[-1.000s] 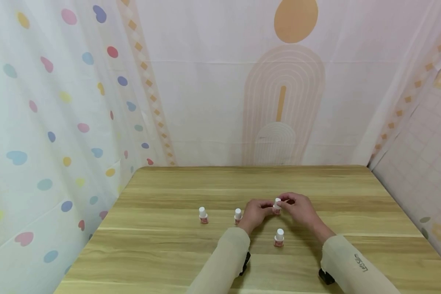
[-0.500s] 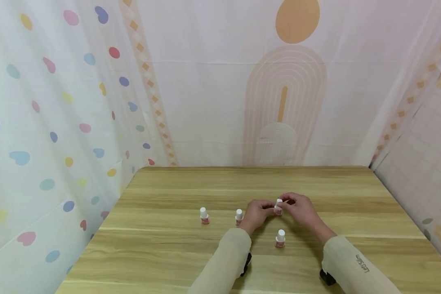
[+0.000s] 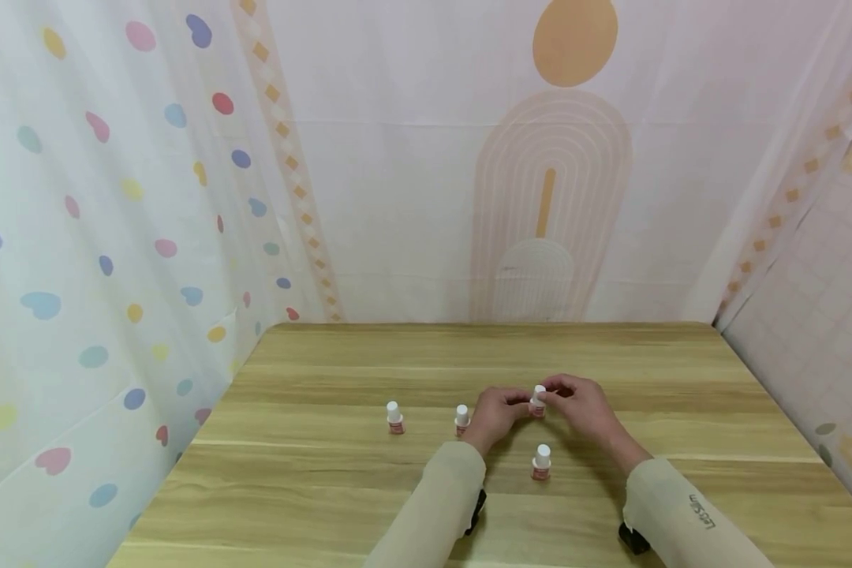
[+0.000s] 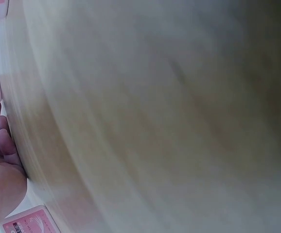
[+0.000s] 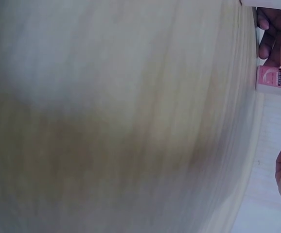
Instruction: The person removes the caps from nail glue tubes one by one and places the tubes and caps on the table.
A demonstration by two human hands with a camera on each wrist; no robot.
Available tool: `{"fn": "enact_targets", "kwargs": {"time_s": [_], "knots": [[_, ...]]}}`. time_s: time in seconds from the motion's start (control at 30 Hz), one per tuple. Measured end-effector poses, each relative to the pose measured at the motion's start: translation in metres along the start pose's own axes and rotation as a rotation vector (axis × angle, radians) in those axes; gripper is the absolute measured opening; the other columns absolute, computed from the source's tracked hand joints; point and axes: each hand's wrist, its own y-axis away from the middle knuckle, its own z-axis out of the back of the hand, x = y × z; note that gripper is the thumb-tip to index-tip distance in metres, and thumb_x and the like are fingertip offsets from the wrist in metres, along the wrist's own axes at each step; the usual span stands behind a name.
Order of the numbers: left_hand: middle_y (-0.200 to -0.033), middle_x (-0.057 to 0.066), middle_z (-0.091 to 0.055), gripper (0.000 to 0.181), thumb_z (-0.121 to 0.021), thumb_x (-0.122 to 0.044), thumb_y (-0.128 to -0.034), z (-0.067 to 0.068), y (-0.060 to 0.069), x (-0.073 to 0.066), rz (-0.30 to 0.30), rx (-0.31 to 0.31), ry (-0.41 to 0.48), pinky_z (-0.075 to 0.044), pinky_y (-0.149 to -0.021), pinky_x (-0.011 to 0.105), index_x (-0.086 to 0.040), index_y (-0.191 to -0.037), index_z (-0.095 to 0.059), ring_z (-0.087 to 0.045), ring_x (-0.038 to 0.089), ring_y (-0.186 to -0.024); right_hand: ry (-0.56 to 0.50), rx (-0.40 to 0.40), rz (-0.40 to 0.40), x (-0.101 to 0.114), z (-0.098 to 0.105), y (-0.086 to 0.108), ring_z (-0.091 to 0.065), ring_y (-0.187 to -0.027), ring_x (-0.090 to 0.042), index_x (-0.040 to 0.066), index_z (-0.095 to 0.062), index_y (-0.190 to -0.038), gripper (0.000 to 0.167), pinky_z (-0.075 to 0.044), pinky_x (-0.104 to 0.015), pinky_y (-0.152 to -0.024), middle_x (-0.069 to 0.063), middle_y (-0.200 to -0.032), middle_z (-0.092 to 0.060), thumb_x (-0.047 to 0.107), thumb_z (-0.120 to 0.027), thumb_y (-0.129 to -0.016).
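Together, both hands hold one small white bottle [image 3: 537, 409] with a pink label, upright at the middle of the wooden table [image 3: 312, 497]. The left hand [image 3: 495, 413] pinches its body, thumb against the label, while the right hand [image 3: 582, 406] pinches the white cap [image 3: 539, 390] between thumb and forefinger. Three similar bottles stand upright about them: a second bottle [image 3: 461, 421] just beside the left wrist, a third bottle [image 3: 395, 419] farther left, and a fourth bottle [image 3: 541, 464] nearer the person, between the forearms. Behind the table hangs a patterned curtain [image 3: 390, 197].
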Motion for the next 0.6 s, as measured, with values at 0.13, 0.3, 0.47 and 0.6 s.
{"fn": "enact_targets", "kwargs": {"time_s": [0.13, 0.3, 0.47, 0.6], "knots": [[-0.102, -0.005, -0.074, 0.013, -0.073, -0.018, -0.0917, 0.0000, -0.0002, -0.0004, 0.012, 0.002, -0.003, -0.048, -0.091, 0.031, -0.013, -0.102, -0.079, -0.063, 0.009, -0.100, -0.009, 0.007, 0.025, -0.0005, 0.0001, 0.0004, -0.062, -0.095, -0.023, 0.003, -0.071, -0.112, 0.022, -0.050, -0.036, -0.079, -0.008, -0.106, -0.071, 0.018, -0.068, -0.096], [-0.099, -0.004, -0.074, 0.012, -0.073, -0.016, -0.0908, -0.0002, 0.0002, -0.0002, 0.003, -0.003, 0.005, -0.048, -0.089, 0.029, -0.011, -0.100, -0.079, -0.062, 0.007, -0.097, -0.012, 0.018, 0.026, -0.0021, -0.0006, 0.0001, -0.062, -0.098, -0.025, 0.002, -0.069, -0.117, 0.024, -0.051, -0.038, -0.080, -0.009, -0.109, -0.070, 0.016, -0.065, -0.098], [-0.098, -0.003, -0.074, 0.012, -0.073, -0.016, -0.0907, -0.0001, 0.0011, 0.0001, -0.006, -0.001, 0.007, -0.048, -0.090, 0.029, -0.010, -0.100, -0.079, -0.063, 0.007, -0.097, -0.012, 0.012, 0.014, -0.0036, -0.0017, -0.0007, -0.061, -0.094, -0.021, 0.004, -0.070, -0.115, 0.025, -0.049, -0.036, -0.078, -0.006, -0.103, -0.070, 0.019, -0.068, -0.096], [-0.099, -0.003, -0.074, 0.012, -0.073, -0.015, -0.0909, 0.0004, 0.0013, -0.0002, -0.006, -0.003, 0.001, -0.048, -0.089, 0.029, -0.010, -0.101, -0.079, -0.063, 0.007, -0.097, -0.008, 0.001, 0.004, -0.0034, -0.0022, -0.0009, -0.061, -0.092, -0.020, 0.005, -0.071, -0.111, 0.022, -0.049, -0.035, -0.077, -0.004, -0.101, -0.070, 0.020, -0.070, -0.095]]}}
